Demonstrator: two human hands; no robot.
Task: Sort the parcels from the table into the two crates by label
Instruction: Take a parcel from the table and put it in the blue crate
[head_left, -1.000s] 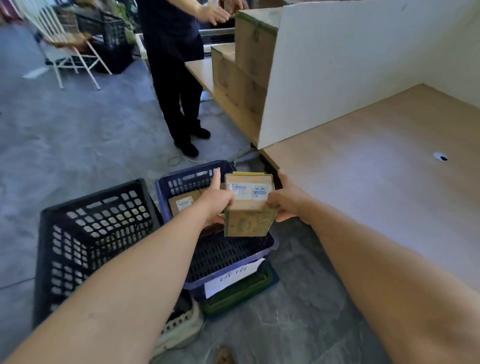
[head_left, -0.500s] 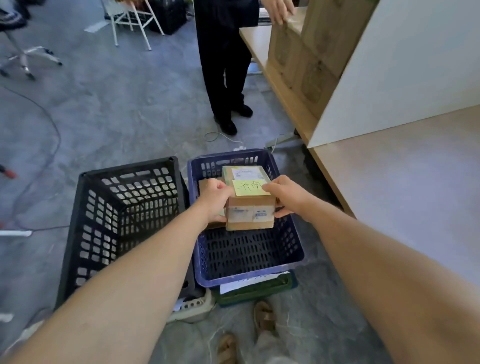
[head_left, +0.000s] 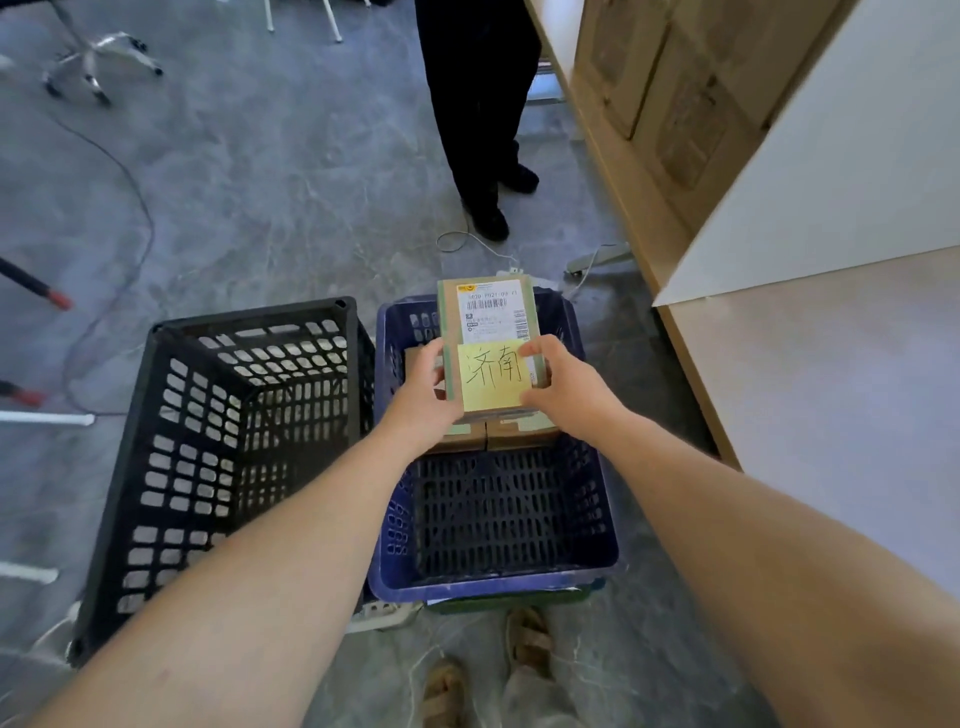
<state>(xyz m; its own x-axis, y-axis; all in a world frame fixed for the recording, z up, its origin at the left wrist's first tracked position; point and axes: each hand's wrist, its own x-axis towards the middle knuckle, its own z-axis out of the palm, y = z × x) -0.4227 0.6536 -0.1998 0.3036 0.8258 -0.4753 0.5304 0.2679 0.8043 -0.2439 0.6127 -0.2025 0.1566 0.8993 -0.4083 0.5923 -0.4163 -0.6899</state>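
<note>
A brown cardboard parcel (head_left: 485, 317) with a white shipping label and a yellow handwritten note hangs over the far half of the blue crate (head_left: 597, 564). My left hand (head_left: 423, 400) grips its left side and my right hand (head_left: 563, 389) grips its right side. Another brown parcel (head_left: 519, 434) lies in the blue crate beneath the held one, mostly hidden. The black crate (head_left: 124, 467) stands to the left of the blue one with no parcel visible inside.
The wooden table (head_left: 831, 389) runs along the right, with a white board (head_left: 831, 156) and stacked cardboard boxes (head_left: 670, 98) at its far end. A person in dark trousers (head_left: 478, 104) stands beyond the crates. Cables and chair legs (head_left: 93, 57) lie on the grey floor.
The parcel has turned so its labelled face points up at me and has come lower over the blue crate. My view has tilted further down.
</note>
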